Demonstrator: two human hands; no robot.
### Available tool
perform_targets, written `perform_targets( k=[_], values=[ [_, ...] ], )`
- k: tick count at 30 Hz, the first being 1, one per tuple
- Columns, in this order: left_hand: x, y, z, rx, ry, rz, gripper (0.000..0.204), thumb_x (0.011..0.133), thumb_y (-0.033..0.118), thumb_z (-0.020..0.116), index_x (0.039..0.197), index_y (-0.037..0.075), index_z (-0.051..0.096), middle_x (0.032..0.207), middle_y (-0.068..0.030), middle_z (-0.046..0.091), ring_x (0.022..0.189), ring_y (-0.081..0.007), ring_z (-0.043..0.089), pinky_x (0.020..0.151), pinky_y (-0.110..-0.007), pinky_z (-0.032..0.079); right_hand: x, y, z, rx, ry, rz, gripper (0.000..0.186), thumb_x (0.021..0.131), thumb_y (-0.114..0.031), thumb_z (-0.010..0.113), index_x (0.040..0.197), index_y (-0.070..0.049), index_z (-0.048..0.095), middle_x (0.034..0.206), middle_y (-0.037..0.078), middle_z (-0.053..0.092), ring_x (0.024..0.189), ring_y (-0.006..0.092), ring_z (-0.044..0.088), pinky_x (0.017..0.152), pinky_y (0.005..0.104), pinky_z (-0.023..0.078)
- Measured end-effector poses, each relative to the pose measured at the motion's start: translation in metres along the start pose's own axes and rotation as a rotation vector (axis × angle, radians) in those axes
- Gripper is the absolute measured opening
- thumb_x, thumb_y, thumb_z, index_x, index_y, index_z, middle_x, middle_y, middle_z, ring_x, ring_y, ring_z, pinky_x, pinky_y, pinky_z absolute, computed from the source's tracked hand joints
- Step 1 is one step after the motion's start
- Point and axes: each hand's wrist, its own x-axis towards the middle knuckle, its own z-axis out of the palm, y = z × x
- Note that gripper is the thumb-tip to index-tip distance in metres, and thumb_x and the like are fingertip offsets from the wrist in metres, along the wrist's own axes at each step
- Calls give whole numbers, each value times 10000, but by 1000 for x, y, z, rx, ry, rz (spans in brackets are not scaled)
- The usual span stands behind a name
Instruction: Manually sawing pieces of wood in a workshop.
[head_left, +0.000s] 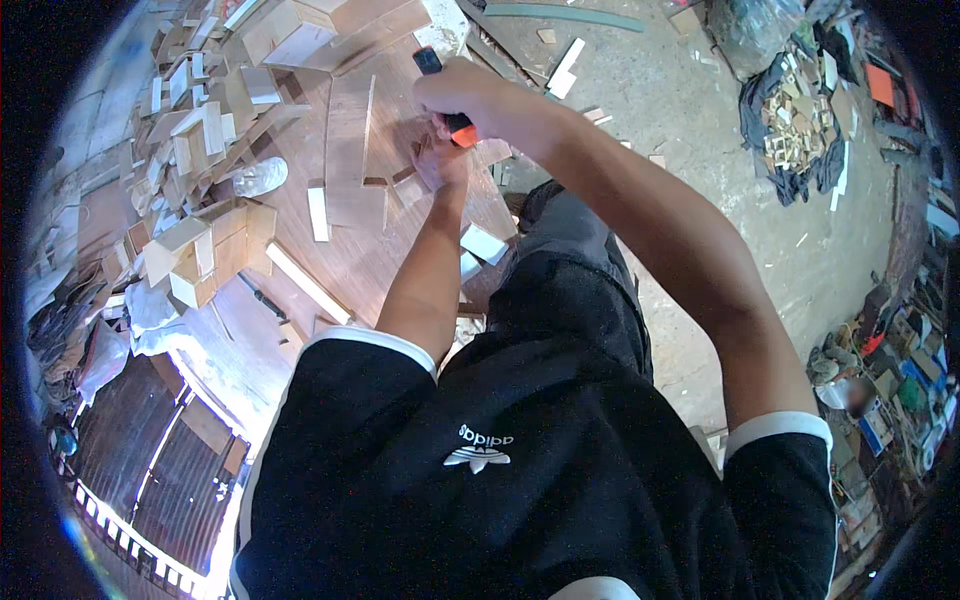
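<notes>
My right hand point(462, 92) is closed around a tool with a black-and-orange handle point(428, 61). One black end sticks out beyond the fist and an orange part shows below it; the working end is hidden, so its kind is unclear. Just under the tool, my left hand point(438, 160) reaches low over small wooden pieces on the wooden worktop point(300, 130). Its fingers are partly covered by the right hand and the tool, and what they hold cannot be made out. Beside the left hand stands a flat wooden panel point(348, 150) with a raised edge.
Wooden boxes and offcuts crowd the left side, with an open wooden box point(215, 255) nearest. A clear plastic container point(260, 177) stands among them. On the floor to the right lies a dark bag of wood scraps point(797, 125); clutter lines the far right edge.
</notes>
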Motion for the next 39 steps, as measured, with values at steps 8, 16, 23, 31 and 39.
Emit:
perform_targets(
  k=[8,16,23,31,39],
  values=[
    [-2,-12,44,151,-80,89,334,749,335,661,983,105,598,871,-96,633,879,-263,613,881,-456,423,16,19,-2,-42,99,41,129,738,-78,563,691,42,573,582,126,572,454,207,576,369,334,433],
    [-5,-37,59,56,-109,-23,403,764,358,635,1092,131,575,876,-138,669,826,-304,641,919,-473,418,46,50,4,-151,172,-110,111,724,-58,564,666,34,584,549,114,575,404,188,549,355,315,409],
    [4,-6,2,57,-99,-93,378,755,336,655,999,66,554,794,-148,659,826,-306,635,833,-472,447,-19,-12,-22,129,-187,-114,142,730,-88,633,679,21,556,586,88,531,472,177,541,417,309,427],
    [8,5,7,-6,52,68,319,760,282,669,985,92,546,800,-129,640,807,-299,625,804,-471,445,-20,7,-23,32,11,-213,103,745,-59,596,754,24,535,596,80,523,480,170,546,419,323,432],
    [11,8,30,-55,39,25,368,721,314,723,965,102,548,793,-116,642,727,-331,624,799,-469,451,27,63,-26,-36,86,-297,82,761,-27,541,826,9,505,580,66,515,432,168,524,380,321,423]
  ],
)
